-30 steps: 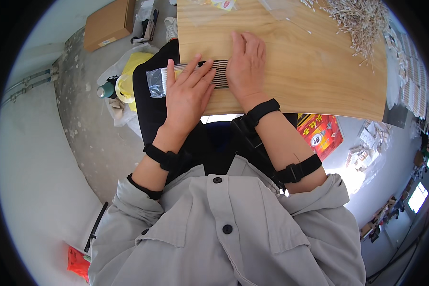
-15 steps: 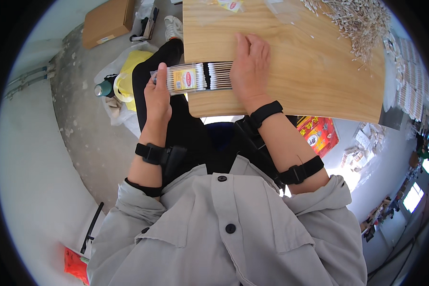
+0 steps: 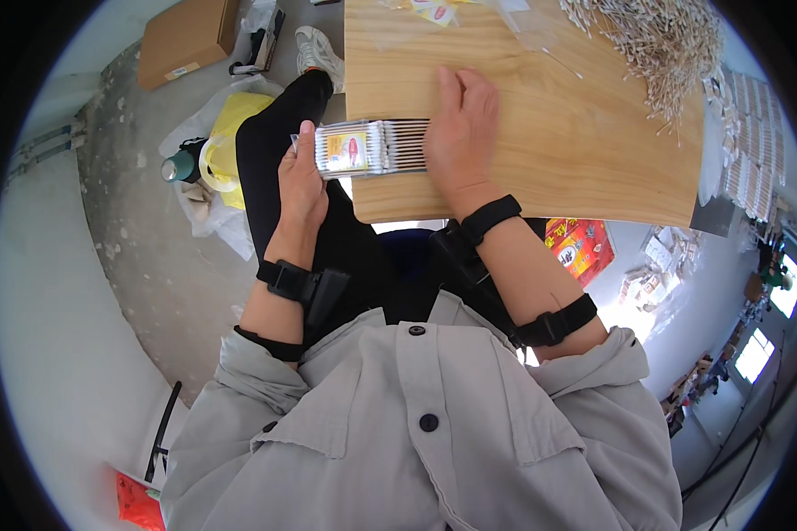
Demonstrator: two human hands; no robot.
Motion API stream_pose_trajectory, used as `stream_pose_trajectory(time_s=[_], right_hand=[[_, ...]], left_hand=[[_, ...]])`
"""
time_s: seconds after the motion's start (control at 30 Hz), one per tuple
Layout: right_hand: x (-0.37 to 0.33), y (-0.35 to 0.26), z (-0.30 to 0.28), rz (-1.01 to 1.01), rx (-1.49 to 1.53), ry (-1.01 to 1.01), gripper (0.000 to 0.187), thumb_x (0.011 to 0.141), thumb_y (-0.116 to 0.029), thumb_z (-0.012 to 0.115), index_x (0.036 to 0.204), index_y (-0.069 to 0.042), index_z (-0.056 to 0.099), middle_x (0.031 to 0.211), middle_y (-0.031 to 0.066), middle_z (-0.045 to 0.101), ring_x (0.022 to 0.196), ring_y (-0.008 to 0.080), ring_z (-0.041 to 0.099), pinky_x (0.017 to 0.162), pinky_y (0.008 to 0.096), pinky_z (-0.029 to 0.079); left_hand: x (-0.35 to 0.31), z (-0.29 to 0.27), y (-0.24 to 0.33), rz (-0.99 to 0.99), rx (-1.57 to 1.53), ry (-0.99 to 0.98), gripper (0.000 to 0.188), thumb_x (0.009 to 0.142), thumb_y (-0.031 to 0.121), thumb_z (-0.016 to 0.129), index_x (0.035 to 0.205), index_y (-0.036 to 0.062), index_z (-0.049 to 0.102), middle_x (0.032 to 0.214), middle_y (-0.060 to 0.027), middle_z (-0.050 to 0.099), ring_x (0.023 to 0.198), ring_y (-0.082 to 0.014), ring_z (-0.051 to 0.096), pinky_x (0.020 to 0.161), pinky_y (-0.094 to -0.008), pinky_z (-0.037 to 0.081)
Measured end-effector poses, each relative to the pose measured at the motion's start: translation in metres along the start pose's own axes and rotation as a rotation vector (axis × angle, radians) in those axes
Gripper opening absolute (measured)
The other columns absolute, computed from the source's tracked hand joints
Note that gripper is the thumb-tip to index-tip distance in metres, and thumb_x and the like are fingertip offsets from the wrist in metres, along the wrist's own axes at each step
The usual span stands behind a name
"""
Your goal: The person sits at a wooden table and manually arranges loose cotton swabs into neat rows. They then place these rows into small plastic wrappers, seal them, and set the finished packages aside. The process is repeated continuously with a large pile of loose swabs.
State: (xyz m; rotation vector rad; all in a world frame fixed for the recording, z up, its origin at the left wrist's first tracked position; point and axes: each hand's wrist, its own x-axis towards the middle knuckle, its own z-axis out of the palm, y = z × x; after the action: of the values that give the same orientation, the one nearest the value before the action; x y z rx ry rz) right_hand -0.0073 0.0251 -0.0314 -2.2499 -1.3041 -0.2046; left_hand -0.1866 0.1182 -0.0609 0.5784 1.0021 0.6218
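At the table's left edge, my left hand [image 3: 302,181] is closed on a clear packet of cotton swabs [image 3: 349,150] with a yellow and red label, its thumb lying on top. A flat row of cotton swabs [image 3: 406,146] with brownish sticks lies between the packet and my right hand [image 3: 463,128]. The white heads of that row meet the packet's right end. My right hand is closed over the other ends of the sticks, palm down on the table; its fingertips are partly hidden.
On the wooden table [image 3: 593,168], a big heap of loose cotton swabs [image 3: 677,53] lies at the far right. Clear bags with labels [image 3: 436,12] lie at the far edge. Stacked packets [image 3: 753,150] stand beyond the right side. A cardboard box [image 3: 186,40] and yellow bag [image 3: 228,146] are on the floor left.
The dark gap between the packet and the row of swabs has closed. My left hand has moved slightly right with the packet; my right hand stays nearly in place.
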Motion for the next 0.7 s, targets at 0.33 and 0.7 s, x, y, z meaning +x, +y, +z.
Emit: stream_pose_trajectory(time_s=[0.33,0.7], right_hand=[[0.003,-0.019,0.01,-0.006,0.043,0.022,0.037,0.086,0.0,0.051,0.123,0.0,0.054,0.117,0.0161,0.049,0.123,0.0367,0.045,0.109,0.0493,0.034],[0.005,-0.022,0.009,-0.001,0.067,0.025,0.034,0.09,-0.004,0.05,0.124,0.0,0.053,0.119,0.0162,0.047,0.125,0.0368,0.044,0.111,0.0511,0.032]], left_hand=[[-0.006,0.002,0.006,0.114,0.111,0.053,0.032,0.101,0.033,0.057,0.097,0.0015,0.063,0.088,-0.0027,0.067,0.08,-0.0082,0.062,0.075,-0.0242,0.05],[-0.025,-0.008,0.025,0.505,0.625,0.275,0.037,0.094,0.031,0.067,0.114,0.0006,0.059,0.113,-0.0115,0.062,0.099,-0.0159,0.059,0.084,-0.0308,0.047]])
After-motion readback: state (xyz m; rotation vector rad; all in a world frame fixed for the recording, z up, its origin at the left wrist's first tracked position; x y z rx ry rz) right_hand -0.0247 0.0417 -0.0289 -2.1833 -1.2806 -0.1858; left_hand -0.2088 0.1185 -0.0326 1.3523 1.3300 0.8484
